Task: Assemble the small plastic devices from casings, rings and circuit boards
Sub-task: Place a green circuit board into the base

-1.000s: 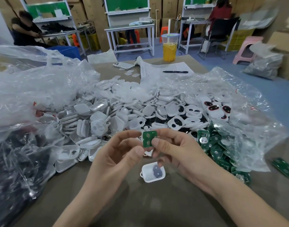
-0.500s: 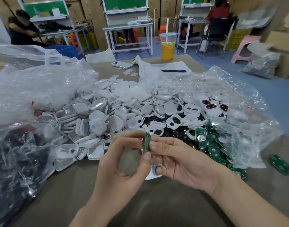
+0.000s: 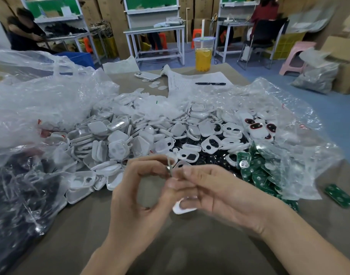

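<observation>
A small green circuit board (image 3: 169, 169) is held edge-on above the table, blurred by motion. My left hand (image 3: 139, 193) pinches it between thumb and forefinger, and the fingertips of my right hand (image 3: 215, 192) pinch it from the other side. Under my right fingers a white casing (image 3: 181, 209) lies on the brown table (image 3: 190, 251), mostly hidden. A large heap of white casings and rings (image 3: 150, 133) fills the table behind my hands. More green circuit boards (image 3: 253, 171) spill from a clear bag at the right.
Crumpled clear plastic bags (image 3: 41, 100) cover the left and right of the table; dark parts fill the bag at the lower left. A lone green board (image 3: 339, 195) lies far right. A cup of orange drink (image 3: 203, 54), a phone (image 3: 147, 76), paper and a pen (image 3: 210, 83) sit at the far edge.
The board has turned from facing me to edge-on between both hands. My hands have closed together over the white casing, hiding most of it.
</observation>
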`<action>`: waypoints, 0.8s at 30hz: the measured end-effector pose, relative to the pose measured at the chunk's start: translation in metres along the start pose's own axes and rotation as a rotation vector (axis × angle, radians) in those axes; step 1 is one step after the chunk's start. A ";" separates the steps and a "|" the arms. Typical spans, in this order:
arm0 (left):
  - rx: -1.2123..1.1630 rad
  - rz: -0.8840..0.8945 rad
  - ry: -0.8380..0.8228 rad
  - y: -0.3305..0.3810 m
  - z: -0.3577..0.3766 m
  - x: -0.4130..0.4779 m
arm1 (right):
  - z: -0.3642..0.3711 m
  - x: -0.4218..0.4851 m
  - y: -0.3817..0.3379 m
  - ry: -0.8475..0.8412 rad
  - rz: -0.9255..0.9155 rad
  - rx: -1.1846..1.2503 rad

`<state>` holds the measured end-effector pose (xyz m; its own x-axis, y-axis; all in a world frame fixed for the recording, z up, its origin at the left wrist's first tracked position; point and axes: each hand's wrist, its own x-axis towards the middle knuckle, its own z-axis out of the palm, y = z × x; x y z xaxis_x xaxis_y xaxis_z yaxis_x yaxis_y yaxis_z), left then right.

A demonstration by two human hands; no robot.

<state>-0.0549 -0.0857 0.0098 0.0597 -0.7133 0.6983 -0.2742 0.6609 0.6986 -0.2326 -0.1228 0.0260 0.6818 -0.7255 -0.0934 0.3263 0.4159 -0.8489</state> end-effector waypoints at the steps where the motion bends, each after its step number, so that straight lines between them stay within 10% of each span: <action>1: 0.051 -0.005 -0.009 -0.002 -0.006 0.001 | -0.002 -0.003 -0.004 0.111 -0.077 -0.099; 5: 0.375 0.060 -0.297 -0.010 -0.028 0.001 | -0.020 -0.023 -0.015 0.478 -0.396 -0.730; 11: 0.551 0.174 -0.550 -0.014 -0.016 -0.001 | -0.031 -0.029 0.000 0.211 -0.118 -1.079; 24: 0.620 0.213 -0.652 -0.013 -0.021 -0.001 | -0.035 -0.024 0.008 0.148 -0.116 -1.320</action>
<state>-0.0308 -0.0885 0.0033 -0.5514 -0.7056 0.4451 -0.6933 0.6843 0.2260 -0.2691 -0.1217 0.0029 0.5893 -0.8074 0.0291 -0.5543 -0.4303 -0.7124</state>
